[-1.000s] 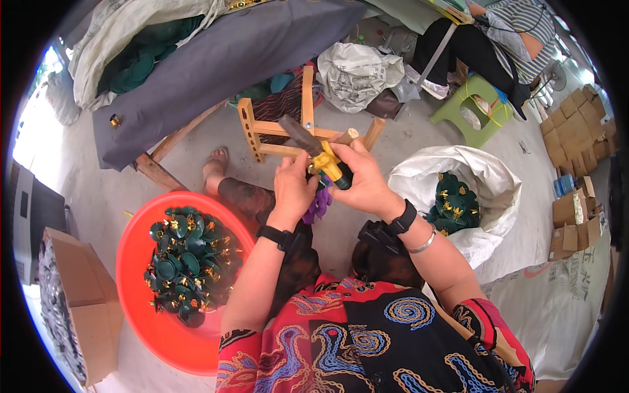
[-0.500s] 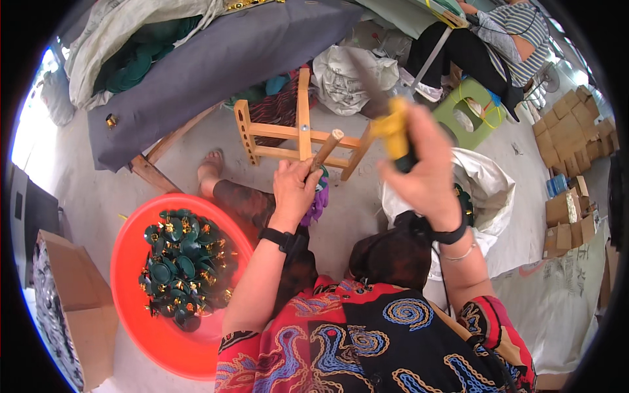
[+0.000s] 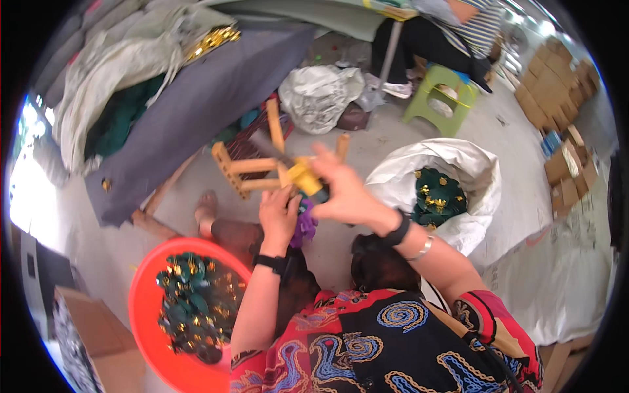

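Observation:
My right hand (image 3: 350, 195) is closed round the yellow and black handle of a long-bladed tool (image 3: 304, 179), its grey blade smeared by motion. The tool lies slantwise above my left hand (image 3: 278, 215), blade toward the far left. My left hand's fingers are wrapped round a wooden stick, which the tool and hands mostly hide here; the earlier frame shows it plainly. Purple cloth (image 3: 304, 226) hangs just right of that hand. Beyond stands a slatted wooden frame (image 3: 252, 166).
At lower left, a red basin (image 3: 147, 314) holds several dark green discs with gold bits (image 3: 190, 301). A white sack (image 3: 485, 173) at right contains similar pieces (image 3: 440, 196). Behind are a green stool (image 3: 429, 85) and a seated person in black trousers (image 3: 419, 49). Cardboard boxes (image 3: 570, 167) stand far right.
My right hand has swung down and left with the bladed tool, close to my left hand. The view has shifted, bringing more of the white sack into sight.

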Available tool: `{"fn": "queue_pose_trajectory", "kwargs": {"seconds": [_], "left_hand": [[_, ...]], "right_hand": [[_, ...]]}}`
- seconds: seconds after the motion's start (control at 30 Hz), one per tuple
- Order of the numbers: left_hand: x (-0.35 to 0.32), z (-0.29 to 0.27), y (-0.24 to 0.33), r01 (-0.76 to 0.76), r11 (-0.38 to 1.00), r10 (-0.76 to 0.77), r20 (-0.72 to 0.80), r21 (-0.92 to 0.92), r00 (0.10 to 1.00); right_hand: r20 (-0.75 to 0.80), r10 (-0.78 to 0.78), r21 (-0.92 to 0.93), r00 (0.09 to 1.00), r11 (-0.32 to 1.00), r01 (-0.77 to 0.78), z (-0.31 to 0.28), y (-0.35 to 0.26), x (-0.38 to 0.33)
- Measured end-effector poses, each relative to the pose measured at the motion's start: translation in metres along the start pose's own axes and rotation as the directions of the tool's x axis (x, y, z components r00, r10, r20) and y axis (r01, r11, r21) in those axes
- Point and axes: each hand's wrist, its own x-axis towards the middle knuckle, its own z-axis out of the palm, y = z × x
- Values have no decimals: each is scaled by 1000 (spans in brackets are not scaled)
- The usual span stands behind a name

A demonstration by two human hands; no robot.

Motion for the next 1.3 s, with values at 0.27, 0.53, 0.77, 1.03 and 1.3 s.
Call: {"fn": "queue_pose_trajectory", "kwargs": {"seconds": [0.27, 0.53, 0.77, 1.03, 1.3], "left_hand": [[-14, -25, -4, 246, 963, -262, -167, -108, 950], [74, -4, 151, -137, 855, 257, 178, -501, 950], [10, -88, 18, 299, 924, -314, -28, -239, 949], [-254, -189, -124, 701, 558, -736, -125, 444, 666], [-333, -107, -91, 318, 782, -561, 383, 537, 734]], "right_hand": [[-414, 147, 197, 898, 978, -70, 18, 55, 17], [-336, 62, 548, 940, 825, 141, 39, 110, -2], [-145, 267, 39, 953, 964, -264, -2, 49, -16], [65, 395, 295, 916, 870, -396, 11, 58, 8], [41, 392, 81, 919, 916, -394, 17, 36, -1]]}}
